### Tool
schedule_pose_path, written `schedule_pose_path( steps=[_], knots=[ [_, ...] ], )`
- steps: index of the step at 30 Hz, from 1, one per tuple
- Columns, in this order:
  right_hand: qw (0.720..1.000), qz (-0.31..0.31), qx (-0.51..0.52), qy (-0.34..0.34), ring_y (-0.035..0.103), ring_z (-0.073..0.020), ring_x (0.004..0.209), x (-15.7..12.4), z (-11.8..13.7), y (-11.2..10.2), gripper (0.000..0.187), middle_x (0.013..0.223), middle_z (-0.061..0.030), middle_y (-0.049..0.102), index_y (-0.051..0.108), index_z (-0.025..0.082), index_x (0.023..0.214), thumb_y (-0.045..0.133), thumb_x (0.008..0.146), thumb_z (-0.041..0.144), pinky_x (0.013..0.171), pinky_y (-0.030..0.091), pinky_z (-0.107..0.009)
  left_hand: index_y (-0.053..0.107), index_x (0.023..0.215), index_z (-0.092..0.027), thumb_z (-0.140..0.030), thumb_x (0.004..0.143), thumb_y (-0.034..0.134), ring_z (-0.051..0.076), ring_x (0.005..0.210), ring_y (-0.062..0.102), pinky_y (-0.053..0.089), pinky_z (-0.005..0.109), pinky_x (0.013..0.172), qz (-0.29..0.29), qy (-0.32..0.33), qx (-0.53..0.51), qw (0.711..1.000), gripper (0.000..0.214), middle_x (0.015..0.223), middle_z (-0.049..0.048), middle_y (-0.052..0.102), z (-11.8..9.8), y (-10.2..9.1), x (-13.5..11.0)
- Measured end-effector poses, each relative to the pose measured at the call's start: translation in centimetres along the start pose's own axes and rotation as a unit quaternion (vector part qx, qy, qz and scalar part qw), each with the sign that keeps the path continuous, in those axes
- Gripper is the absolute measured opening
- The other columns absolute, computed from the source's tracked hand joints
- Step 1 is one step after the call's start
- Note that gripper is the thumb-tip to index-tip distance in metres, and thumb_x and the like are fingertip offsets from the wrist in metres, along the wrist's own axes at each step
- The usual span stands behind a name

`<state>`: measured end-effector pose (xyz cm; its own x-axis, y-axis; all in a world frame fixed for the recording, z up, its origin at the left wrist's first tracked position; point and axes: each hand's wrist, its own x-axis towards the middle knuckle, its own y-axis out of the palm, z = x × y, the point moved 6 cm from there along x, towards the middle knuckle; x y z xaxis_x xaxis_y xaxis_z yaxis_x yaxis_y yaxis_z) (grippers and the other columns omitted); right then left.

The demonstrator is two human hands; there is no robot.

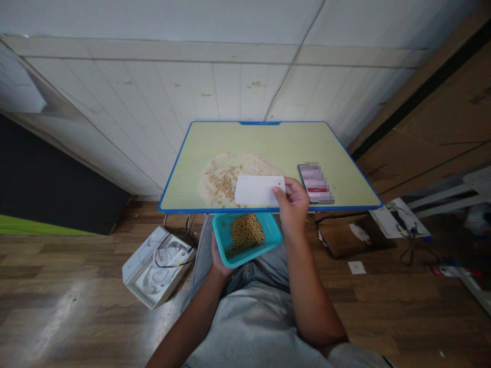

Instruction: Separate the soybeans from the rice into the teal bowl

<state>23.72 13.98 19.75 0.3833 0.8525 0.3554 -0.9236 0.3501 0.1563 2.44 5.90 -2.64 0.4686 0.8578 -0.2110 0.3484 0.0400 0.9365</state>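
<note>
My left hand (219, 258) grips the left side of a teal plastic tray (274, 234), which is tilted above my lap just under the table's front edge. A heap of yellow soybeans (247, 230) lies in that tray. A flat white scraper (255, 191) is pinched between the thumb and fingers of my right hand (294, 204), held low over the tabletop near the front edge. Left of and behind the scraper spreads a patch of white rice grains (210, 179), with more soybeans (226, 184) mixed through it. The scraper hides part of this patch.
The small folding table (299, 143) has a blue rim and stands by the white wall. A smartphone (316, 184) lies on its right side. Below left, an open white box (157, 268) sits on the floor; a cardboard box (345, 237) is below right.
</note>
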Motion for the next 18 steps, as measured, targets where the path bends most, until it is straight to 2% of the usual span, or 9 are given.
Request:
schedule_pose_path(
  steps=[8,14,18],
  knots=[
    [1.000,0.004,0.015,-0.001,0.080,-0.0214,0.084,-0.1,0.1,0.0,0.019,0.093,-0.0002,0.087,0.079,0.028,0.100,0.087,0.088,0.040,0.073,0.065,-0.033,0.068,0.166,-0.034,-0.071,0.118,0.019,0.033,0.180,0.042,0.020,0.063,0.152,0.027,-0.001,-0.014,1.000,0.078,0.170,0.0011,0.075,0.0,-0.7,0.2],
    [1.000,0.015,0.022,0.010,0.081,-0.0221,0.086,-0.1,-0.4,-0.2,0.024,0.094,-0.0007,0.087,0.078,0.028,0.101,0.091,0.088,0.045,0.074,0.067,-0.034,0.055,0.178,-0.035,-0.071,0.117,0.013,0.031,0.180,0.042,0.009,0.062,0.154,0.103,-0.013,-0.042,0.994,0.082,0.173,0.0013,0.073,0.1,-1.5,0.4],
    [1.000,0.013,0.027,-0.001,0.080,-0.0218,0.086,-0.1,-0.4,-0.4,0.021,0.096,-0.0009,0.087,0.079,0.029,0.102,0.090,0.090,0.042,0.076,0.067,-0.035,0.048,0.182,-0.037,-0.071,0.117,0.010,0.031,0.181,0.040,0.011,0.064,0.154,0.118,-0.010,-0.050,0.992,0.083,0.176,0.0014,0.070,0.0,-1.4,0.3]
  ],
)
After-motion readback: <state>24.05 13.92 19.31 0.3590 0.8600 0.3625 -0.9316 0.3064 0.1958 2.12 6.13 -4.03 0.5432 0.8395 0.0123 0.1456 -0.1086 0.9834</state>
